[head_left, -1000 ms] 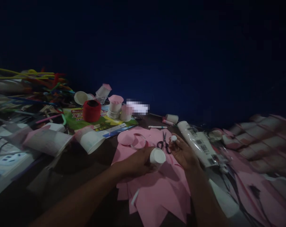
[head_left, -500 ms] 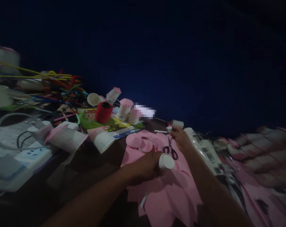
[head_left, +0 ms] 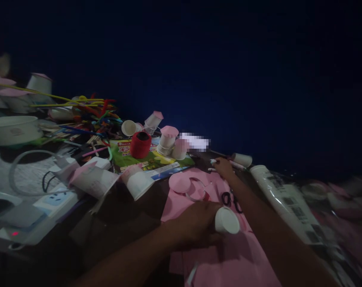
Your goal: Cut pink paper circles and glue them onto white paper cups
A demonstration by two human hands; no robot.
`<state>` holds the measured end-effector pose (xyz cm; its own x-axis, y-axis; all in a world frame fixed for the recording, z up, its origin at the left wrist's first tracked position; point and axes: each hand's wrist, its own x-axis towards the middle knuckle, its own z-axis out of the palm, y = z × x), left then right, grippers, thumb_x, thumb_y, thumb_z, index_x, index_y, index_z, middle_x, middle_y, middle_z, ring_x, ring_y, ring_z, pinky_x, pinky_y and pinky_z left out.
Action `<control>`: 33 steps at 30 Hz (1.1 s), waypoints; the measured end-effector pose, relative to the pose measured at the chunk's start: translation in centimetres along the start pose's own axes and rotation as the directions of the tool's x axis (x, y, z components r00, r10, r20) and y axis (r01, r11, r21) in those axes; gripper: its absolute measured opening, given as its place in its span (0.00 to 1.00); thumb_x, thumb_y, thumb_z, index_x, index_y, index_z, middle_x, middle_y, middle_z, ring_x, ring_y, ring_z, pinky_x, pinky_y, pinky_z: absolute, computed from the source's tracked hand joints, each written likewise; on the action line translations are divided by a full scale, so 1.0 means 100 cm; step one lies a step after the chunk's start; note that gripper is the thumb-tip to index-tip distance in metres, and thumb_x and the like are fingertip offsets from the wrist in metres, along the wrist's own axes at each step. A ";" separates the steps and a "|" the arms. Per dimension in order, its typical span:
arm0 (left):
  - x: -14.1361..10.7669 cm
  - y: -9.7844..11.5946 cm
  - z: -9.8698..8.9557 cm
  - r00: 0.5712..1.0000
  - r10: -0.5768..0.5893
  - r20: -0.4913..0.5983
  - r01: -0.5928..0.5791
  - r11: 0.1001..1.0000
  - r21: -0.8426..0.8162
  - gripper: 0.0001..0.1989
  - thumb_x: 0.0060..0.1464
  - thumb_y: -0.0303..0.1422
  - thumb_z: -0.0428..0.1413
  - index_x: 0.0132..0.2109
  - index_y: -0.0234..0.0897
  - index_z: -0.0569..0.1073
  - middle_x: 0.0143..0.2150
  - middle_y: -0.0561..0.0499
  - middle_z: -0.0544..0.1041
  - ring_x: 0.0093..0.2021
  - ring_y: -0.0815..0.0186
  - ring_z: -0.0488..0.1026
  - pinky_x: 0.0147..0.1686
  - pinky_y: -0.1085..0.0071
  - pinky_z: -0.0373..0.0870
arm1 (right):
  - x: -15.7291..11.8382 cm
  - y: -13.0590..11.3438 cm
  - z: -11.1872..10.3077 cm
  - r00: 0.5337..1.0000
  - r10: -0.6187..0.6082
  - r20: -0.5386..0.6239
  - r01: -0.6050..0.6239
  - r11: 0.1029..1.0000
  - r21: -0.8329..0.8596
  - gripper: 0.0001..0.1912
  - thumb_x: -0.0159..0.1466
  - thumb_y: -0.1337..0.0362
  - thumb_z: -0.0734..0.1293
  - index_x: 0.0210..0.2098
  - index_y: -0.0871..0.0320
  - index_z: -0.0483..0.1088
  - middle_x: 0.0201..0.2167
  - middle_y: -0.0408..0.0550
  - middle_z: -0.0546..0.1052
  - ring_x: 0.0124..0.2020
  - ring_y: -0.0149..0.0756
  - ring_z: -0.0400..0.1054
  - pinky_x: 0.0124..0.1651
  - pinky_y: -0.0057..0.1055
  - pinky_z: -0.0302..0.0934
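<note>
My left hand [head_left: 195, 223] is wrapped around a small white paper cup [head_left: 227, 220], its round end facing right and toward me. Beyond it, my right hand [head_left: 224, 168] reaches out with fingers closed at a small white object [head_left: 213, 161] too small to identify. Below both hands lie pink paper sheets [head_left: 229, 259] with a cut pink disc [head_left: 179, 182] and a ring-shaped piece [head_left: 195, 189]. Black scissor handles [head_left: 227, 198] show on the paper, partly hidden by my right forearm.
A red thread spool [head_left: 140, 145] stands on a green packet [head_left: 121, 159] with pink-topped cups [head_left: 168, 137] nearby. A power strip [head_left: 54, 207] and cable lie at left, near colourful pipe cleaners [head_left: 100, 111]. Plastic-wrapped white cups [head_left: 276, 195] are at right.
The view has swung left, so the scene sits further right. My right hand has reached further from me, and its forearm now covers part of the scissors. My left hand still holds the cup.
</note>
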<state>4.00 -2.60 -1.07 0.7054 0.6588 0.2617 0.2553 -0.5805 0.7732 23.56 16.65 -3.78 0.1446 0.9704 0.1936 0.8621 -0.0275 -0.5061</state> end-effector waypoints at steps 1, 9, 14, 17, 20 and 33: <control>0.000 0.001 0.000 1.000 0.005 0.003 -0.005 1.000 0.003 0.14 0.44 0.31 0.59 0.40 0.38 0.67 0.38 0.52 0.73 0.36 0.65 0.69 0.32 0.73 0.59 | -0.001 -0.001 -0.003 1.000 -0.001 0.004 0.001 1.000 -0.010 0.10 0.47 0.69 0.67 0.31 0.62 0.73 0.34 0.55 0.77 0.41 0.46 0.70 0.46 0.37 0.59; 0.000 0.007 -0.004 1.000 -0.008 -0.007 0.008 1.000 -0.003 0.10 0.46 0.31 0.57 0.38 0.37 0.67 0.36 0.52 0.73 0.34 0.66 0.68 0.31 0.73 0.58 | -0.064 -0.056 -0.031 0.936 -0.312 0.162 0.294 0.948 0.125 0.16 0.58 0.59 0.63 0.45 0.56 0.71 0.45 0.48 0.74 0.46 0.37 0.68 0.50 0.32 0.60; -0.001 0.011 -0.005 0.998 0.002 0.058 -0.001 1.000 -0.022 0.10 0.45 0.32 0.58 0.36 0.37 0.67 0.35 0.52 0.73 0.32 0.67 0.68 0.29 0.73 0.58 | -0.091 -0.095 -0.013 0.491 -0.766 0.415 0.614 0.642 0.459 0.29 0.58 0.57 0.65 0.57 0.56 0.60 0.58 0.53 0.62 0.58 0.40 0.56 0.58 0.38 0.51; -0.002 0.011 -0.005 0.999 0.008 0.049 -0.009 1.000 0.012 0.11 0.44 0.32 0.59 0.36 0.37 0.67 0.36 0.52 0.74 0.33 0.66 0.68 0.30 0.73 0.58 | -0.087 -0.102 0.000 0.390 -0.815 0.429 0.662 0.572 0.484 0.31 0.57 0.57 0.66 0.58 0.58 0.59 0.58 0.55 0.62 0.59 0.42 0.56 0.59 0.41 0.49; -0.003 0.009 -0.005 0.999 0.021 0.037 -0.021 1.000 0.018 0.12 0.45 0.32 0.59 0.38 0.37 0.68 0.37 0.51 0.74 0.34 0.65 0.69 0.31 0.72 0.59 | -0.084 -0.100 0.011 0.341 -0.842 0.418 0.699 0.524 0.486 0.28 0.56 0.60 0.67 0.55 0.59 0.63 0.57 0.56 0.64 0.59 0.43 0.56 0.59 0.42 0.49; -0.002 0.012 -0.006 0.999 -0.043 0.026 0.043 0.999 0.006 0.12 0.44 0.31 0.58 0.38 0.37 0.67 0.37 0.50 0.73 0.35 0.64 0.67 0.32 0.72 0.60 | -0.086 -0.075 0.002 0.617 -0.721 0.314 0.526 0.675 0.518 0.27 0.56 0.56 0.66 0.54 0.57 0.64 0.56 0.54 0.66 0.57 0.43 0.59 0.58 0.43 0.52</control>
<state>3.73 -3.11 0.14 0.7108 0.6703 0.2131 0.2893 -0.5548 0.7800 15.80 8.56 -1.82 -0.6854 0.6940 0.2202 0.4067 0.6158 -0.6749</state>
